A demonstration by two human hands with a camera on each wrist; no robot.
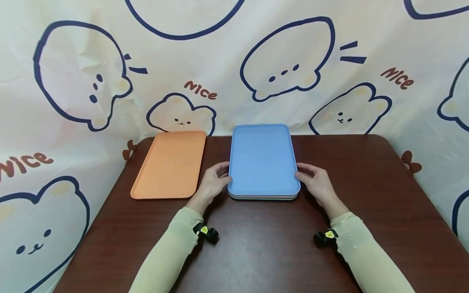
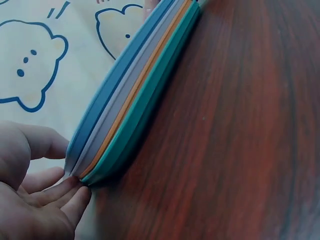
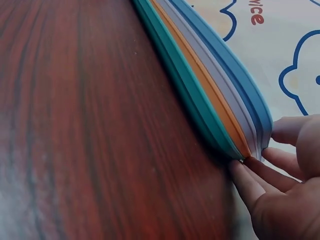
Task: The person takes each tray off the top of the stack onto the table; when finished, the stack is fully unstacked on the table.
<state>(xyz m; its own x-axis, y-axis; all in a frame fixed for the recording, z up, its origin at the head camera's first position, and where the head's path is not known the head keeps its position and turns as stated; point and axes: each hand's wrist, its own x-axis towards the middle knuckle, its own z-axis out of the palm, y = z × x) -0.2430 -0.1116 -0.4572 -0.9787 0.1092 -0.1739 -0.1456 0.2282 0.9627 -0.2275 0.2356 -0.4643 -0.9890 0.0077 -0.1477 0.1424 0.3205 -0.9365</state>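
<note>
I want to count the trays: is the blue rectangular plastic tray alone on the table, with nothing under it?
No, the blue rectangular plastic tray tops a stack with grey, orange and teal rims below.
</note>
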